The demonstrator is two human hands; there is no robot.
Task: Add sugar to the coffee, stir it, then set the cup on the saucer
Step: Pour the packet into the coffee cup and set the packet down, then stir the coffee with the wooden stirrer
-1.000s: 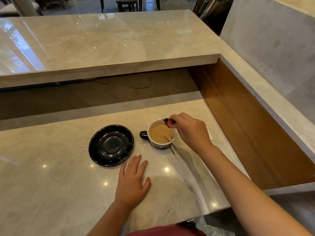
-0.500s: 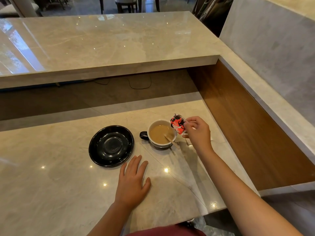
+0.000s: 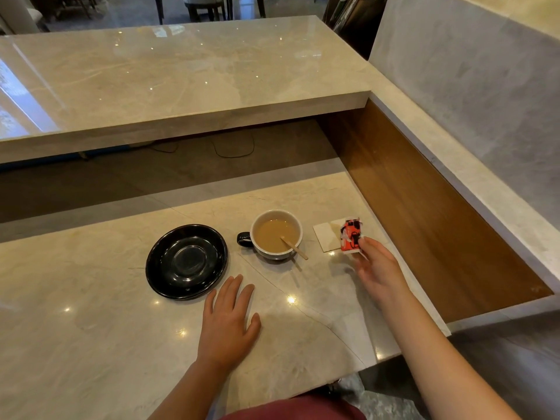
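Head view, nearest first: the left hand lies flat at lower centre on the tabletop, its grip wide and empty. At centre right, the right hand pinches a red sugar packet over a pale card. Beyond, at centre, the black saucer sits left of the coffee cup, apart from it; a wooden stirrer leans in the cup.
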